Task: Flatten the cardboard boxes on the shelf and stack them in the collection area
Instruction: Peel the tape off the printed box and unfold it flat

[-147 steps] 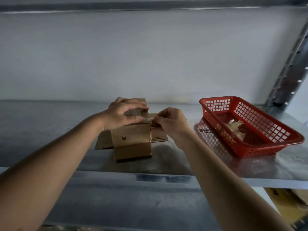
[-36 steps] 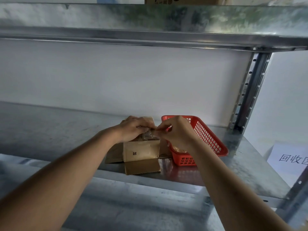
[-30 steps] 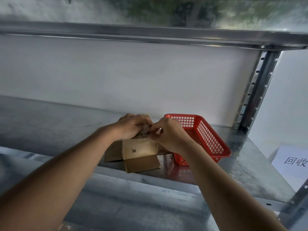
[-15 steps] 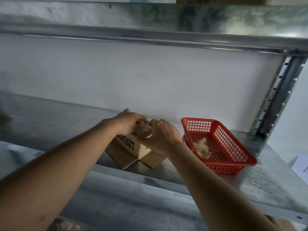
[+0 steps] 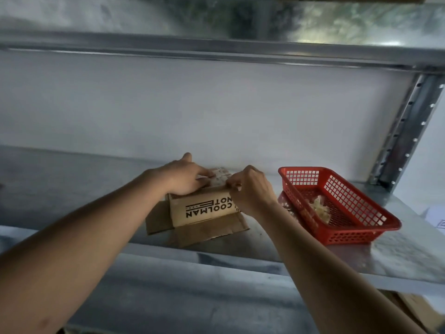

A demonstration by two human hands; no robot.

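Cardboard box [image 5: 202, 209] sits on metal shelf [image 5: 397, 256] beside red basket [image 5: 342, 208], bottom flaps splayed; left hand [image 5: 185, 177] presses flat on its top, right hand [image 5: 250, 186] pinches something at the top edge, unclear what.

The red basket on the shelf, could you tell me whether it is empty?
No, the red basket holds a pale crumpled wad lying on its mesh floor.

Galvanised grey metal shelf [image 5: 72, 189], bearing small brown cardboard box [image 5: 202, 210] with splayed bottom flaps, beside red plastic mesh basket [image 5: 356, 235].
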